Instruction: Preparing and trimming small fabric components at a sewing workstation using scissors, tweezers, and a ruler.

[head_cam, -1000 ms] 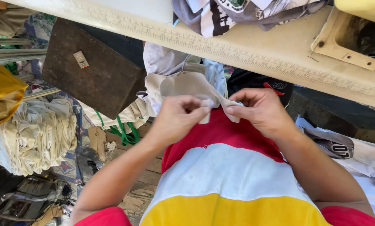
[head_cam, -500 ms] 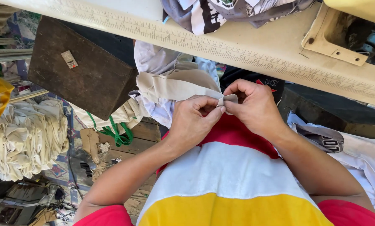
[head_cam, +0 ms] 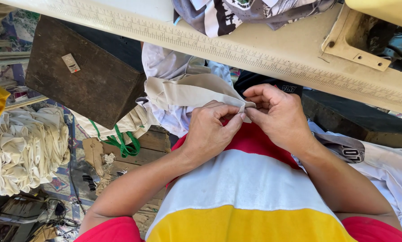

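Note:
A beige strip of cloth (head_cam: 187, 92) hangs folded in front of my chest, just under the cream table edge (head_cam: 263, 47). My left hand (head_cam: 210, 132) pinches its right end between thumb and forefinger. My right hand (head_cam: 277, 114) grips the same end from the other side, fingertips touching those of the left. Both hands rest over my red, white and yellow striped shirt (head_cam: 250, 192). White garments (head_cam: 169, 67) hang behind the beige strip.
A dark brown wooden box (head_cam: 84, 76) stands at the left. A heap of cream cloth (head_cam: 21, 148) lies on the floor at far left, with green cord (head_cam: 122, 145) nearby. Printed garments (head_cam: 237, 13) lie on the table. White clothing (head_cam: 389, 170) lies at the right.
My hands have come together and shifted slightly right, closing on one end of the beige strip. The strip now hangs folded to the left. The camera view has tilted a little.

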